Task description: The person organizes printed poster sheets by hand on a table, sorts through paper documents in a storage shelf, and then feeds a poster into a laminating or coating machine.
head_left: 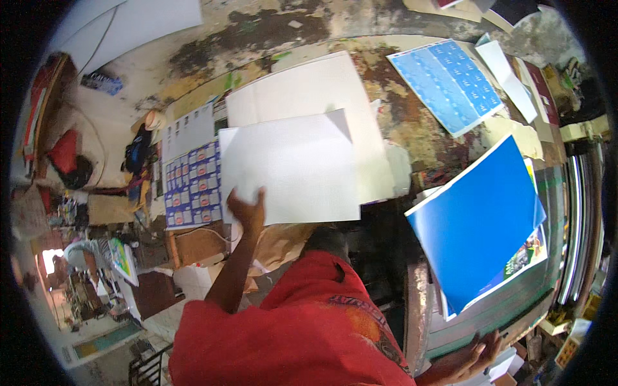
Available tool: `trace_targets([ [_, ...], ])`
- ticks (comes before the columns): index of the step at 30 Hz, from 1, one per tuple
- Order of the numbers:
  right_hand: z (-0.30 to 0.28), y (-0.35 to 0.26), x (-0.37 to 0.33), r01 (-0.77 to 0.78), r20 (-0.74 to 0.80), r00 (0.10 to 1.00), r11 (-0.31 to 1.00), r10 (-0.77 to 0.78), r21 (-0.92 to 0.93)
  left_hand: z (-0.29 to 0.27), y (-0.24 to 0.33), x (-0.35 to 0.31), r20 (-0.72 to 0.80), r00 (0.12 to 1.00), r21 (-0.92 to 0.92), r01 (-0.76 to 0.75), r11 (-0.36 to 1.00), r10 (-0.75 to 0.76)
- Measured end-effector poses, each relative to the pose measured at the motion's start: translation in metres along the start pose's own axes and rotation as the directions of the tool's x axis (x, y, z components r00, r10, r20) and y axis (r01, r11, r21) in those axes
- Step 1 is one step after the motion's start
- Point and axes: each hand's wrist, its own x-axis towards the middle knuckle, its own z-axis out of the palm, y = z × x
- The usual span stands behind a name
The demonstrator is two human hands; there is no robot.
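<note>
My left hand lies at the near left edge of a blank white sheet, its thumb and fingers apart. Whether it presses on the sheet I cannot tell. Under that sheet, larger cream-white sheets stick out at the back and right. My right hand is low at the right, fingers stretched out and holding nothing that I can see. It is beside the near end of a green-topped table. On that table a large blue sheet tops a stack of printed sheets.
Purple-and-white printed sheets lie left of the white paper. A light-blue patterned sheet rests at the back right on the stained worktop. Long metal rods stand along the far right. Another person is at the far left.
</note>
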Motion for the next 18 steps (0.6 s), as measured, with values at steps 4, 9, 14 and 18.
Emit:
trace_targets([
  [4,0.131,-0.008,-0.033,-0.259,0.666,0.73,0.964,0.152,0.065,-0.016,-0.174,-0.019,0.063,0.886,0.131,0.448,0.884,-0.459],
  [9,0.385,0.119,-0.035,0.474,0.772,0.599,0.872,-0.215,-0.125,0.02,-0.141,-0.011,0.359,0.82,-0.51,0.572,0.642,-0.445],
  [14,0.439,0.133,-0.076,0.528,0.814,0.539,0.665,0.218,-0.528,-0.001,-0.113,-0.046,0.431,0.643,-0.554,0.742,0.377,-0.633],
  [18,0.454,0.189,-0.047,0.466,0.897,0.36,0.783,0.259,-0.413,-0.033,-0.054,-0.047,0.638,0.452,-0.489,0.863,0.125,-0.624],
])
